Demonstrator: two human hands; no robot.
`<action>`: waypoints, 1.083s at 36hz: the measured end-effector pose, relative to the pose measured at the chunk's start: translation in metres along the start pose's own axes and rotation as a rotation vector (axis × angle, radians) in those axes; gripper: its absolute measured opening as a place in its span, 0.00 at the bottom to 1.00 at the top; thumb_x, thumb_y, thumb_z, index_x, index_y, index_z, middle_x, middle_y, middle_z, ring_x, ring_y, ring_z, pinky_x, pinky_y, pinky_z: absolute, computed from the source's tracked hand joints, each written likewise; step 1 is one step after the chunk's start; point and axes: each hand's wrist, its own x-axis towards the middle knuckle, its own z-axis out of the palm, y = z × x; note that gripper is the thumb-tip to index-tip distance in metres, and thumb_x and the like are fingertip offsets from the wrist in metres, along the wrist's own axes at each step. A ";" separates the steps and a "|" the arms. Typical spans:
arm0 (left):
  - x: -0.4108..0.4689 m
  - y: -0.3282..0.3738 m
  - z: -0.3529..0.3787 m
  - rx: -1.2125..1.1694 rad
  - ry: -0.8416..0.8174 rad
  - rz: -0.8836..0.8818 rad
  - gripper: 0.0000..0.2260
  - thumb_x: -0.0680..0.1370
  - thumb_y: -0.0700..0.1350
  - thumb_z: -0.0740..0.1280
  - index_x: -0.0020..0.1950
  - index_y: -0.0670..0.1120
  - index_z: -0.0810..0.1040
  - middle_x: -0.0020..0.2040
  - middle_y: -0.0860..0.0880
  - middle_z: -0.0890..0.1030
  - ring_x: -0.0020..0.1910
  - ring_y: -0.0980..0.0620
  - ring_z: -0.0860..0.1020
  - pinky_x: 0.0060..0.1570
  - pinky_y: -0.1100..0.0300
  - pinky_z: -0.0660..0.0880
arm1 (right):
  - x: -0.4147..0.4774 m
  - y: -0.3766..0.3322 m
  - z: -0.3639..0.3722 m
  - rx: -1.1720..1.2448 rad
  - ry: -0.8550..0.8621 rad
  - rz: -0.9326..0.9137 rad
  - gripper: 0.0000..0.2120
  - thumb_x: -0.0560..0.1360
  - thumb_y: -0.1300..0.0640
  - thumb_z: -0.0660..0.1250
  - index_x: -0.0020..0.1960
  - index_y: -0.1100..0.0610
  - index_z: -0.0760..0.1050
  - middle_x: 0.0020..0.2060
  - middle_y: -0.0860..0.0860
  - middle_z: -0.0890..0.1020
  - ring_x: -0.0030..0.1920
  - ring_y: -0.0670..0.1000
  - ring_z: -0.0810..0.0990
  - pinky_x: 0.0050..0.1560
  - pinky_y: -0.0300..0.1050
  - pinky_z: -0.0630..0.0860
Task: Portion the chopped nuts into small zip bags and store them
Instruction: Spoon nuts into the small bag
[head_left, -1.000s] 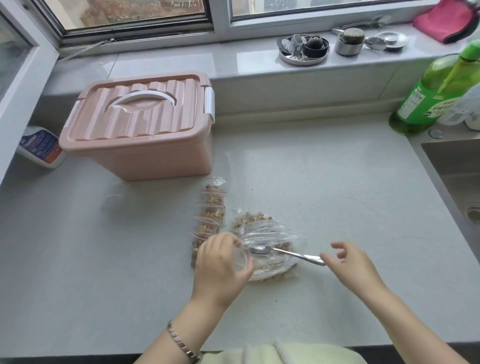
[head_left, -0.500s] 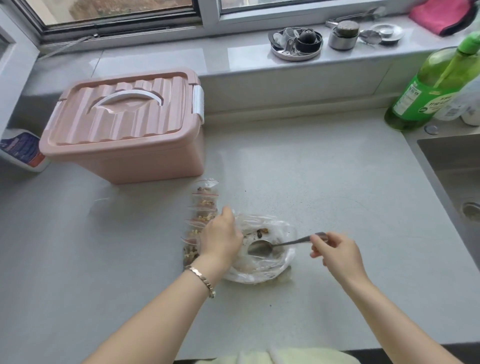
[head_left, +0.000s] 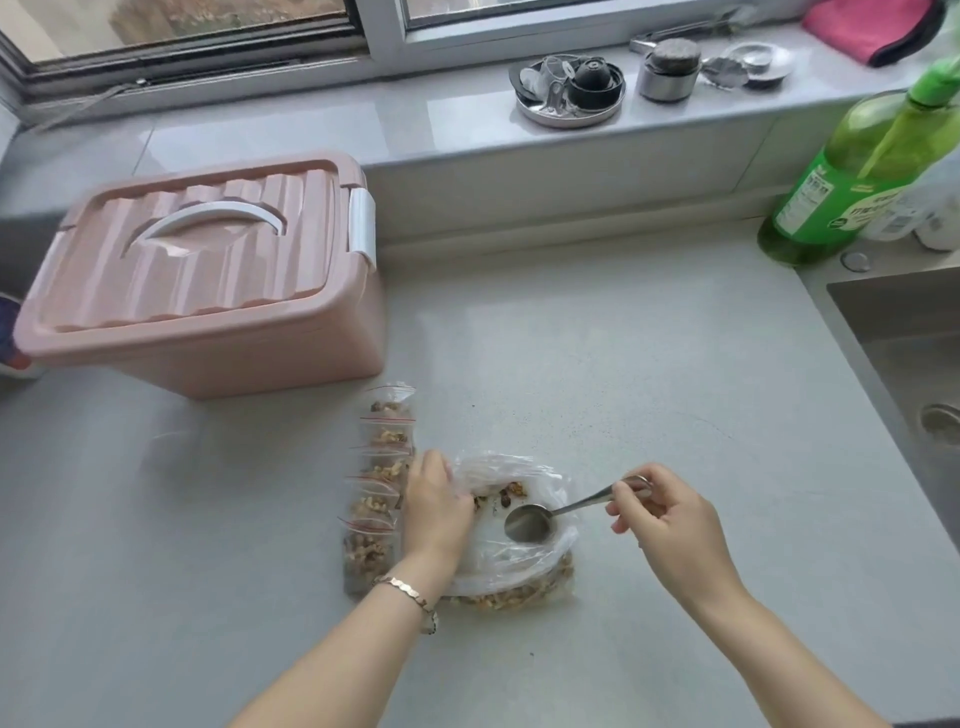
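Chopped nuts (head_left: 511, 491) sit in the large clear bag (head_left: 519, 566) at the near middle of the bench (head_left: 649, 389) — spoon in, scoop not yet taken.
The left hand (head_left: 436, 506), knuckles up and fingers curled, holds the bag's left rim. The right hand (head_left: 670, 525) pinches the end of the spoon (head_left: 527, 522) between thumb and fingertips, its empty bowl low inside the bag. Nuts lie in a clump at the bag's far side and along its near edge. The scoop should go best with the mouth held wide and taut and the bowl slid under the far clump. A modest load seems wise — the small zip bags (head_left: 382, 467) in the row just left look narrow-mouthed. A pink storage box (head_left: 208, 280), lid closed, stands at far left.
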 end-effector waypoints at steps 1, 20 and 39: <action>0.000 0.001 -0.001 -0.023 -0.009 -0.013 0.10 0.73 0.33 0.60 0.38 0.46 0.62 0.37 0.47 0.69 0.34 0.49 0.65 0.31 0.58 0.62 | 0.001 0.000 -0.001 -0.001 0.000 -0.001 0.07 0.75 0.62 0.65 0.37 0.57 0.74 0.33 0.54 0.82 0.30 0.44 0.79 0.30 0.30 0.70; -0.042 0.043 -0.054 -0.171 -0.126 0.282 0.16 0.73 0.37 0.66 0.35 0.51 0.61 0.31 0.52 0.66 0.29 0.56 0.63 0.30 0.65 0.62 | -0.024 -0.009 -0.011 0.033 0.069 -0.206 0.08 0.76 0.63 0.62 0.39 0.61 0.68 0.40 0.49 0.83 0.35 0.42 0.82 0.37 0.31 0.76; -0.054 0.029 -0.038 -0.004 0.203 0.593 0.14 0.67 0.40 0.70 0.41 0.49 0.65 0.41 0.48 0.76 0.44 0.53 0.69 0.45 0.62 0.66 | 0.025 -0.011 0.001 0.043 0.065 -0.354 0.11 0.77 0.64 0.60 0.41 0.50 0.68 0.40 0.48 0.81 0.36 0.45 0.82 0.39 0.35 0.77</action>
